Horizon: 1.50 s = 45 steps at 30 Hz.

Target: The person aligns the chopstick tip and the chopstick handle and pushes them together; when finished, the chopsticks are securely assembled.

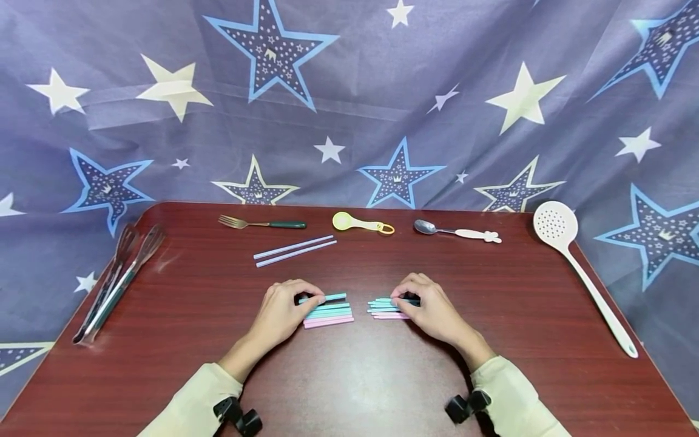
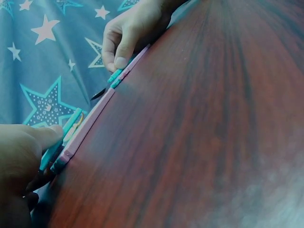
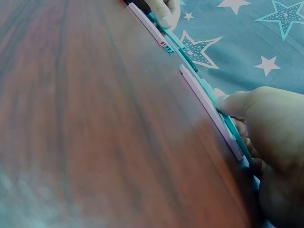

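Note:
My left hand (image 1: pixel 282 308) pinches a short teal stick (image 1: pixel 335 297) between thumb and forefinger. In the left wrist view that stick (image 2: pixel 72 124) is tilted beside a pink one (image 2: pixel 90 124). Nearer me, several teal sticks (image 1: pixel 327 314) and pink sticks (image 1: pixel 329 322) lie side by side. My right hand (image 1: pixel 431 306) bends over a second group, with thumb and fingertips pinching a teal stick (image 1: pixel 384 300). More teal sticks (image 1: pixel 377 310) and pink sticks (image 1: pixel 389 315) lie below it. The fingers partly hide this group's right ends.
Two long lilac sticks (image 1: pixel 295 251) lie behind the left hand. Along the back are a fork (image 1: pixel 262 224), a yellow measuring spoon (image 1: pixel 360 224) and a white-handled spoon (image 1: pixel 455 232). Metal tongs (image 1: pixel 117 282) lie at left, a white skimmer (image 1: pixel 584 273) at right. A starry cloth (image 1: pixel 349 121) hangs behind.

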Each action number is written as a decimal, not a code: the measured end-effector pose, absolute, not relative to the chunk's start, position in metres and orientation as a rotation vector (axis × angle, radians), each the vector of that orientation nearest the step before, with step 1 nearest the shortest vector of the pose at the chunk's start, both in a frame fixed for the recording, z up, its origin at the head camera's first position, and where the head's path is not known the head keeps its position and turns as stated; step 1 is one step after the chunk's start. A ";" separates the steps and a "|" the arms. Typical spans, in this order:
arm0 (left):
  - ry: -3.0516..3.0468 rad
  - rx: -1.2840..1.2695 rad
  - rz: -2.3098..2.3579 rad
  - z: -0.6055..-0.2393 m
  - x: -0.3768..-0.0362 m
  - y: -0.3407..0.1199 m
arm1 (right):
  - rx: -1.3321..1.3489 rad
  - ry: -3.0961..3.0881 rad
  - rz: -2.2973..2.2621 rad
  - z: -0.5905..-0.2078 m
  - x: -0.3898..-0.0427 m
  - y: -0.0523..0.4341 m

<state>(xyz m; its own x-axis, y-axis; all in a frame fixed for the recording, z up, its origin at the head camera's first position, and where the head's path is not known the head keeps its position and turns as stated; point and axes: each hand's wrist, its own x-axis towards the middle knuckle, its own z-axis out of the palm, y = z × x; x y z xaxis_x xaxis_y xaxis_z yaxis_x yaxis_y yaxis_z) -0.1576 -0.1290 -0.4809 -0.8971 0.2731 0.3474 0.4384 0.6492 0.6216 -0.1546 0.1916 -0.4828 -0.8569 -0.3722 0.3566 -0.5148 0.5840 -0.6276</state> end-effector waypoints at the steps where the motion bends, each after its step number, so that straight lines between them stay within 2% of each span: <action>1: -2.648 -0.570 -1.082 -0.481 -0.158 -0.129 | 0.742 -2.626 1.138 -0.482 -0.155 0.192; 10: -2.674 -0.501 -1.086 -0.475 -0.155 -0.129 | 0.660 -2.652 1.226 -0.475 -0.157 0.195; 21: -2.620 -0.550 -1.162 -0.460 -0.160 -0.132 | 0.652 -2.582 1.251 -0.464 -0.163 0.194; 45: -2.467 -0.649 -1.260 -0.433 -0.168 -0.117 | 0.759 -2.397 1.350 -0.431 -0.168 0.166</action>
<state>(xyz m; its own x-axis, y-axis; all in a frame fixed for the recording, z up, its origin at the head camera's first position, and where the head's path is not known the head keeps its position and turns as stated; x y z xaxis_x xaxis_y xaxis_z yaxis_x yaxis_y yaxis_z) -0.1677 -0.1170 -0.4334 -0.8545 0.2572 0.4513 0.5165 0.5146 0.6844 -0.1681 0.1661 -0.4312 -0.8201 -0.3034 0.4852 -0.5722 0.4231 -0.7026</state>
